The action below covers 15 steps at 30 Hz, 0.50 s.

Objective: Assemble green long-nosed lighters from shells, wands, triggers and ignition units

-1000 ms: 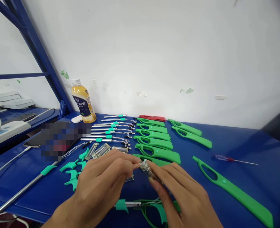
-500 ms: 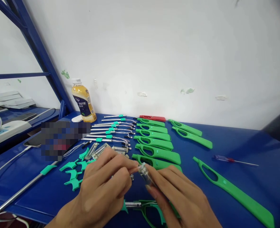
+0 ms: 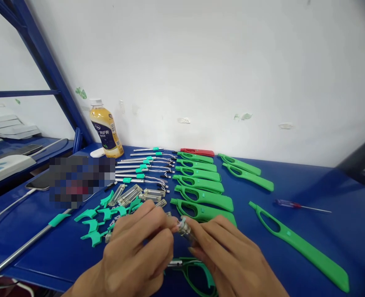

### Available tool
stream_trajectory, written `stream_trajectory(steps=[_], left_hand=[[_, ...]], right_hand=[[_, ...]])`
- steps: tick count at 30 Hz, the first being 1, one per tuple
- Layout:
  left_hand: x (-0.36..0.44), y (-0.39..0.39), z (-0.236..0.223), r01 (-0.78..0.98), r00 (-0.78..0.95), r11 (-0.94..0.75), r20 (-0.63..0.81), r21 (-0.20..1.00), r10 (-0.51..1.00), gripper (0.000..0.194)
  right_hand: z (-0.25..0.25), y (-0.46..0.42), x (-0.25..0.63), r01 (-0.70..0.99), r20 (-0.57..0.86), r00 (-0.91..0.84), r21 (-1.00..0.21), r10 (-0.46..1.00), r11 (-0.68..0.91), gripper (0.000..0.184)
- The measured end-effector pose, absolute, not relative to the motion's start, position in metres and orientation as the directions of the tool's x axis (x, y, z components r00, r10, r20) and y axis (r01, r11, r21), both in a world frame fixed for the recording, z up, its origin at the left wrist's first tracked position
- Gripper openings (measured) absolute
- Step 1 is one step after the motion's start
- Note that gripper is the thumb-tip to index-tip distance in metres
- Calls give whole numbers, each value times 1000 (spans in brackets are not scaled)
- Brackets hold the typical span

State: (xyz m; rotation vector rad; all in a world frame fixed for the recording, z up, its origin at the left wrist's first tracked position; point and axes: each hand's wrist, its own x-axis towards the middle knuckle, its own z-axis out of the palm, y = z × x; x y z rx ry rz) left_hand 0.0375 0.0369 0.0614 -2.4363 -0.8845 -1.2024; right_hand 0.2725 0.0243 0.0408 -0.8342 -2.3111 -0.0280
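Observation:
My right hand (image 3: 228, 247) is closed around a small clear lighter fuel tank (image 3: 187, 229), its capped end tilted up to the left. Against that end press the fingertips of my left hand (image 3: 139, 247), pinched together; whatever lies between them is too small to make out. Below my hands, partly hidden, lies a green lighter shell (image 3: 195, 284) with a metal tube and a teal trigger in it. Left of my hands are several teal triggers (image 3: 92, 238) and loose clear fuel tanks (image 3: 129, 195).
Several green lighter shells (image 3: 205, 199) line up behind my hands, a red one (image 3: 197, 152) farthest back. Metal tubes with wires (image 3: 133, 170) lie beside them. A screwdriver (image 3: 289, 204) and another green shell (image 3: 309, 247) are at right, a drink bottle (image 3: 106, 130) at back left.
The view has shifted slightly, so the table things appear a little further left and up. My hands stay together at the fuel tank, the left fingers changing position slightly.

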Motion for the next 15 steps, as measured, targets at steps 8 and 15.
stream_trajectory(steps=[8, 15], left_hand=[[52, 45, 71, 575, 380, -764, 731, 293, 567, 13], [71, 40, 47, 557, 493, -744, 573, 369, 654, 21]], right_hand=[[51, 16, 290, 687, 672, -331, -310, 663, 657, 33], [49, -5, 325, 694, 605, -73, -540, 793, 476, 25]])
